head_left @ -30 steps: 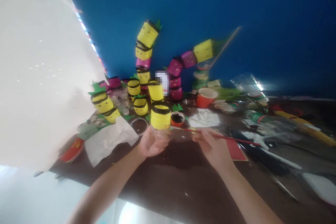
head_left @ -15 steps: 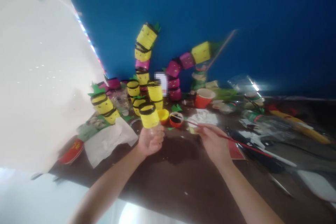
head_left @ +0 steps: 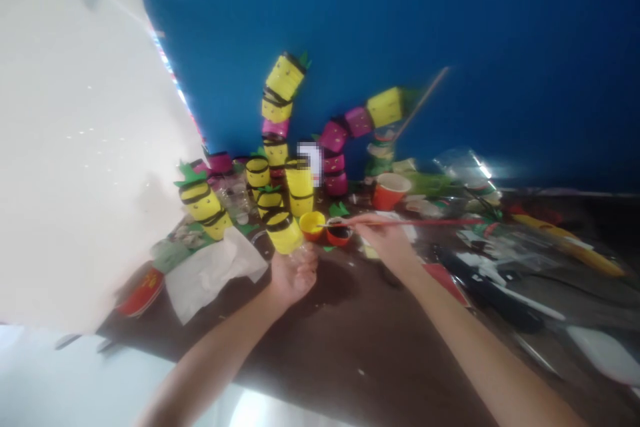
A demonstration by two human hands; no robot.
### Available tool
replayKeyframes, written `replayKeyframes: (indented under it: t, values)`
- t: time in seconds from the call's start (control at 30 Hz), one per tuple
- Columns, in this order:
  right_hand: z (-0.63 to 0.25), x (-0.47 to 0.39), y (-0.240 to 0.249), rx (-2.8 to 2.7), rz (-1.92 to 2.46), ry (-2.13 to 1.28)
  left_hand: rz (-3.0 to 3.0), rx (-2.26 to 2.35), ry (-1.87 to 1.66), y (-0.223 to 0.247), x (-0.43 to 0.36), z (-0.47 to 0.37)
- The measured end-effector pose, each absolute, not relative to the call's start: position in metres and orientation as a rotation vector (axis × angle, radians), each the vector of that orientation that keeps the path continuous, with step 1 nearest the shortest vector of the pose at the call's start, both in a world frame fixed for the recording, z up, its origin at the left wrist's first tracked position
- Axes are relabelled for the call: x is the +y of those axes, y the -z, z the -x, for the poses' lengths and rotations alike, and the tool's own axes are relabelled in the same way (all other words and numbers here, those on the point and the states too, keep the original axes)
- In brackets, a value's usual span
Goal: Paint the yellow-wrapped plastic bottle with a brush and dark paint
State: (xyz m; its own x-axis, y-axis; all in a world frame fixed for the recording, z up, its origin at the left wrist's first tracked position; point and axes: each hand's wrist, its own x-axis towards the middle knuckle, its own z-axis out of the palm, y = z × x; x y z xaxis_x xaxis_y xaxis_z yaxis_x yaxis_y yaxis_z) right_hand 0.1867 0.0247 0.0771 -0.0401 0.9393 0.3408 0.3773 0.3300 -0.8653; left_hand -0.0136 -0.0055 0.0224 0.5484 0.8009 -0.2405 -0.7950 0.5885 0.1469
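Observation:
My left hand (head_left: 295, 275) is closed around the clear end of a cut plastic bottle (head_left: 283, 235), painted yellow with a black band at its rim. The bottle tilts slightly left above the table. In my right hand (head_left: 384, 238) is a thin paintbrush (head_left: 435, 222) with a red handle, pinched near the bristle end. Its tip points left, over the gap between a small cup of yellow paint (head_left: 313, 217) and a cup of dark paint (head_left: 339, 240). Whether the tip touches either rim I cannot tell.
Yellow painted bottle pieces (head_left: 200, 203) and a stacked magenta-and-yellow column (head_left: 277, 107) stand behind. White paper (head_left: 215, 273) lies left, near a red container (head_left: 143, 290). A red cup (head_left: 390, 192) stands at the back; plastic scraps and tools clutter the right. A blue wall (head_left: 450, 13) rises behind.
My right hand has moved slightly up and left, bringing the brush nearly level, its tip shifting left from the dark paint cup. The held bottle tilts a little more to the left.

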Motion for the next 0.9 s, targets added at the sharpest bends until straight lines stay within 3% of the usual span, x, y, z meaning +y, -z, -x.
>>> replayKeyframes:
  t: [0.27,0.9]
  values:
    - [-0.164,0.039,-0.072,-2.005,1.207,-0.243,0.030,0.335,-1.019,-0.026,-0.007,0.010]
    - [-0.155,0.051,-0.074,-2.166,1.240,-0.193,0.031,0.375,-1.084,-0.022,-0.005,0.010]
